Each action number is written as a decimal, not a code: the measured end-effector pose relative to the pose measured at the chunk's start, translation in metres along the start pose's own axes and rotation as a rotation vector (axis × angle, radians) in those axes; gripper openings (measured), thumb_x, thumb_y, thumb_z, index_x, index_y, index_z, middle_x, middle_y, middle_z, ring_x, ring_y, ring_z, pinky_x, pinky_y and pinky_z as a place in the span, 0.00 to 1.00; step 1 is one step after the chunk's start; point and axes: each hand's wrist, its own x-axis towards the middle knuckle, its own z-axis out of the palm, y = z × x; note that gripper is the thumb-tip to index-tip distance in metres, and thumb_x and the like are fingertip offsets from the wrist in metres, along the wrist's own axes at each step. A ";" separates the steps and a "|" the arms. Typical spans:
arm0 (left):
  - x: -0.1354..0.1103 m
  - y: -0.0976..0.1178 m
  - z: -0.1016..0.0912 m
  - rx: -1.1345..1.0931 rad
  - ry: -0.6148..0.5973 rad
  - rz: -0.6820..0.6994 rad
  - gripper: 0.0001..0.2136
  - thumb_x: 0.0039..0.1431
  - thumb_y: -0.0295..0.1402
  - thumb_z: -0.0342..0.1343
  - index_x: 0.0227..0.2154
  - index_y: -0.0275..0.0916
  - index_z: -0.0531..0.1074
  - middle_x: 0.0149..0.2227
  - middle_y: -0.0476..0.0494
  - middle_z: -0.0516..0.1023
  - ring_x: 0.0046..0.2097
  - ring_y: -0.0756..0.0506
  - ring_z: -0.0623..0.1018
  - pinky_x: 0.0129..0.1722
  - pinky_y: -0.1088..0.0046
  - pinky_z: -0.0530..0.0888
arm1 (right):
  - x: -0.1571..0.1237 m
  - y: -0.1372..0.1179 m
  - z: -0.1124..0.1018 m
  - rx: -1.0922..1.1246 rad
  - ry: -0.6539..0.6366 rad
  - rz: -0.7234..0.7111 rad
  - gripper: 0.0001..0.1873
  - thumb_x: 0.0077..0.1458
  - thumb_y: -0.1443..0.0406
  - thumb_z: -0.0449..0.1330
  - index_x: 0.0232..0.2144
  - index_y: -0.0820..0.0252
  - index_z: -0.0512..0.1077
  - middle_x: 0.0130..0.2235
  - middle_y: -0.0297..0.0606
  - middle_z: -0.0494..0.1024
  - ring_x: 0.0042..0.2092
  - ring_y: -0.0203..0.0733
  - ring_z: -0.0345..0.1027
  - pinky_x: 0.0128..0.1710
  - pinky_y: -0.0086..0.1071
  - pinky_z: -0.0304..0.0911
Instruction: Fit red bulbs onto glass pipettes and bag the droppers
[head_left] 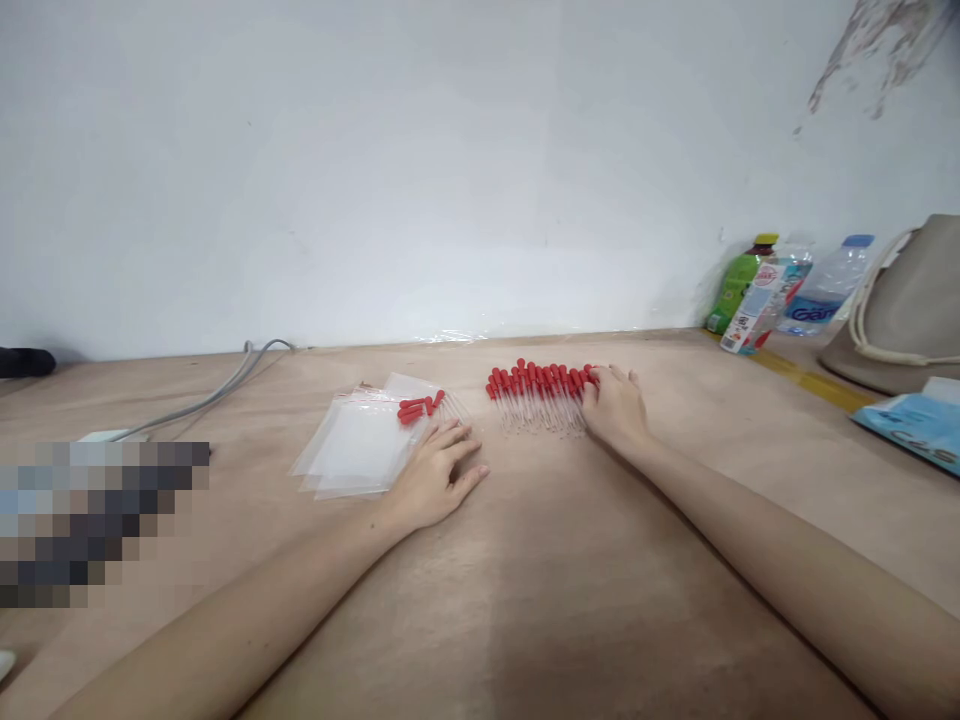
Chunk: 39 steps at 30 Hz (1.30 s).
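My left hand [436,478] lies flat on the wooden table [540,600] with fingers spread, its fingertips at the edge of a stack of clear plastic bags [356,445]. A few red-capped droppers [420,406] rest on those bags. My right hand [616,405] rests at the right end of a row of several red-capped glass droppers [536,393], fingers curled onto the red bulbs; whether it grips one I cannot make out.
A grey cable [217,390] runs along the far left. Bottles [772,290] stand at the back right against the white wall, beside a beige bag [911,310] and a blue packet [915,425]. A blurred patch covers the left edge.
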 end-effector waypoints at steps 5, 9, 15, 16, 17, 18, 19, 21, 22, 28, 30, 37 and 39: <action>0.000 0.000 0.002 0.019 0.005 0.017 0.20 0.57 0.43 0.46 0.47 0.37 0.69 0.54 0.38 0.65 0.58 0.40 0.60 0.57 0.57 0.55 | -0.021 -0.040 -0.002 0.090 -0.007 -0.304 0.11 0.52 0.65 0.50 0.30 0.60 0.73 0.38 0.40 0.73 0.44 0.43 0.59 0.45 0.38 0.46; -0.001 0.004 0.000 0.096 0.111 -0.009 0.19 0.56 0.44 0.48 0.45 0.39 0.69 0.51 0.41 0.68 0.55 0.40 0.63 0.55 0.57 0.57 | -0.030 -0.082 0.004 0.077 -0.077 -0.349 0.13 0.54 0.61 0.50 0.29 0.57 0.74 0.35 0.39 0.73 0.40 0.42 0.58 0.41 0.39 0.44; 0.009 -0.015 -0.017 0.276 0.305 -0.208 0.14 0.58 0.38 0.44 0.43 0.41 0.70 0.49 0.41 0.70 0.51 0.39 0.66 0.51 0.55 0.59 | -0.020 -0.128 0.021 -0.007 -0.202 -0.233 0.16 0.53 0.57 0.49 0.30 0.61 0.72 0.35 0.45 0.73 0.41 0.46 0.58 0.41 0.42 0.43; 0.012 -0.024 -0.019 0.291 0.308 -0.238 0.14 0.58 0.37 0.44 0.42 0.40 0.70 0.48 0.40 0.70 0.51 0.39 0.66 0.50 0.55 0.61 | -0.018 -0.131 0.023 -0.019 -0.234 -0.218 0.17 0.53 0.57 0.49 0.31 0.62 0.72 0.36 0.46 0.73 0.41 0.47 0.59 0.41 0.42 0.43; 0.014 -0.035 -0.021 0.300 0.305 -0.267 0.14 0.58 0.37 0.44 0.41 0.39 0.71 0.49 0.38 0.69 0.51 0.38 0.66 0.49 0.57 0.62 | -0.016 -0.134 0.025 -0.028 -0.264 -0.210 0.17 0.53 0.57 0.49 0.31 0.63 0.72 0.36 0.47 0.73 0.41 0.48 0.59 0.41 0.42 0.43; 0.016 -0.045 -0.023 0.296 0.299 -0.289 0.15 0.57 0.36 0.44 0.41 0.37 0.71 0.49 0.37 0.69 0.51 0.38 0.67 0.49 0.58 0.64 | -0.015 -0.135 0.026 -0.034 -0.288 -0.206 0.17 0.53 0.58 0.49 0.32 0.64 0.72 0.36 0.48 0.73 0.41 0.48 0.59 0.41 0.43 0.43; 0.017 -0.055 -0.023 0.291 0.297 -0.317 0.15 0.57 0.36 0.45 0.41 0.36 0.71 0.49 0.36 0.69 0.51 0.38 0.67 0.49 0.59 0.64 | -0.015 -0.136 0.027 -0.038 -0.305 -0.204 0.17 0.52 0.59 0.48 0.32 0.64 0.72 0.36 0.48 0.73 0.41 0.49 0.60 0.41 0.43 0.43; 0.017 -0.069 -0.023 0.264 0.251 -0.336 0.14 0.56 0.34 0.45 0.40 0.36 0.72 0.46 0.37 0.71 0.49 0.38 0.69 0.48 0.61 0.66 | -0.016 -0.135 0.027 -0.036 -0.316 -0.205 0.16 0.52 0.60 0.48 0.31 0.64 0.72 0.35 0.48 0.73 0.40 0.48 0.60 0.41 0.43 0.43; 0.017 -0.074 -0.022 0.249 0.232 -0.332 0.14 0.56 0.34 0.45 0.39 0.36 0.72 0.45 0.38 0.72 0.48 0.39 0.70 0.47 0.61 0.66 | -0.018 -0.133 0.026 -0.031 -0.311 -0.205 0.15 0.52 0.61 0.48 0.30 0.64 0.71 0.34 0.47 0.73 0.40 0.48 0.60 0.41 0.43 0.42; 0.013 -0.069 -0.020 0.226 0.228 -0.307 0.12 0.54 0.34 0.48 0.39 0.38 0.71 0.43 0.40 0.70 0.43 0.41 0.72 0.42 0.64 0.69 | -0.046 -0.110 0.003 0.049 -0.226 -0.292 0.10 0.50 0.63 0.50 0.22 0.60 0.68 0.30 0.39 0.73 0.36 0.43 0.61 0.38 0.39 0.43; 0.012 -0.065 -0.020 0.253 0.236 -0.314 0.11 0.53 0.34 0.49 0.38 0.38 0.70 0.43 0.39 0.68 0.41 0.41 0.72 0.40 0.64 0.70 | -0.059 -0.096 -0.010 0.095 -0.194 -0.339 0.09 0.50 0.64 0.52 0.21 0.60 0.67 0.27 0.36 0.73 0.34 0.40 0.60 0.37 0.38 0.44; 0.012 -0.062 -0.018 0.256 0.219 -0.329 0.07 0.54 0.35 0.49 0.31 0.37 0.68 0.39 0.41 0.65 0.35 0.44 0.73 0.36 0.67 0.70 | -0.081 -0.041 -0.042 0.264 -0.198 -0.478 0.07 0.51 0.64 0.53 0.25 0.59 0.69 0.25 0.36 0.69 0.32 0.39 0.59 0.33 0.32 0.53; 0.013 -0.063 -0.018 0.250 0.209 -0.326 0.07 0.54 0.34 0.48 0.30 0.37 0.69 0.38 0.41 0.66 0.36 0.44 0.72 0.36 0.66 0.70 | -0.079 -0.036 -0.042 0.302 -0.209 -0.492 0.08 0.51 0.63 0.54 0.31 0.59 0.71 0.29 0.38 0.71 0.34 0.40 0.60 0.34 0.33 0.56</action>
